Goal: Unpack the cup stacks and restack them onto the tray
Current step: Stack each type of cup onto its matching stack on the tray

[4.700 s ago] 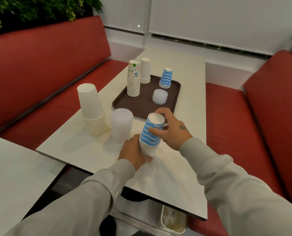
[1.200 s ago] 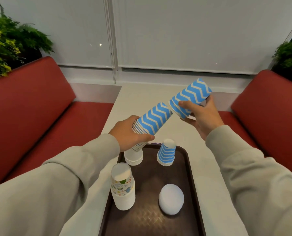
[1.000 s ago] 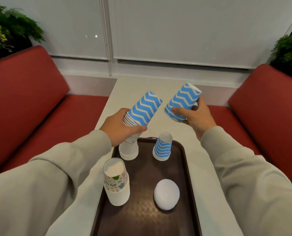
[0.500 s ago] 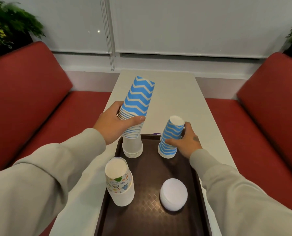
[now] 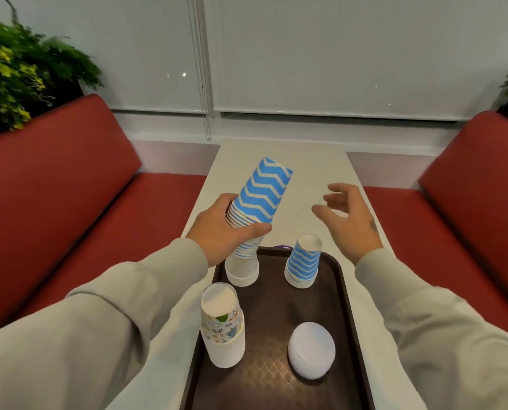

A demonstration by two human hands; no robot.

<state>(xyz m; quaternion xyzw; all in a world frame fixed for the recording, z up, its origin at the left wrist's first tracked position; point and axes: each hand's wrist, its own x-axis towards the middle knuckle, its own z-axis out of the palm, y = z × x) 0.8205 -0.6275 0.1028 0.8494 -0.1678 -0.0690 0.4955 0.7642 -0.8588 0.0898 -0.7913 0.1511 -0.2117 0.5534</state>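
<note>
My left hand grips a tilted stack of blue zigzag cups above the far left corner of the brown tray. My right hand hovers empty, fingers spread, above and beyond a smaller blue zigzag stack that stands upside down at the tray's far right. On the tray also stand a plain white cup stack, a cartoon-print cup stack at the near left, and a low white lid stack at the near right.
The tray lies on a narrow white table between two red booth benches. Potted plants stand behind the left bench and at the far right. A window with blinds closes the far end.
My right hand set its blue cup on the tray's blue stack, let go and lifted away, open. My left hand still holds its stack, now slightly higher.
</note>
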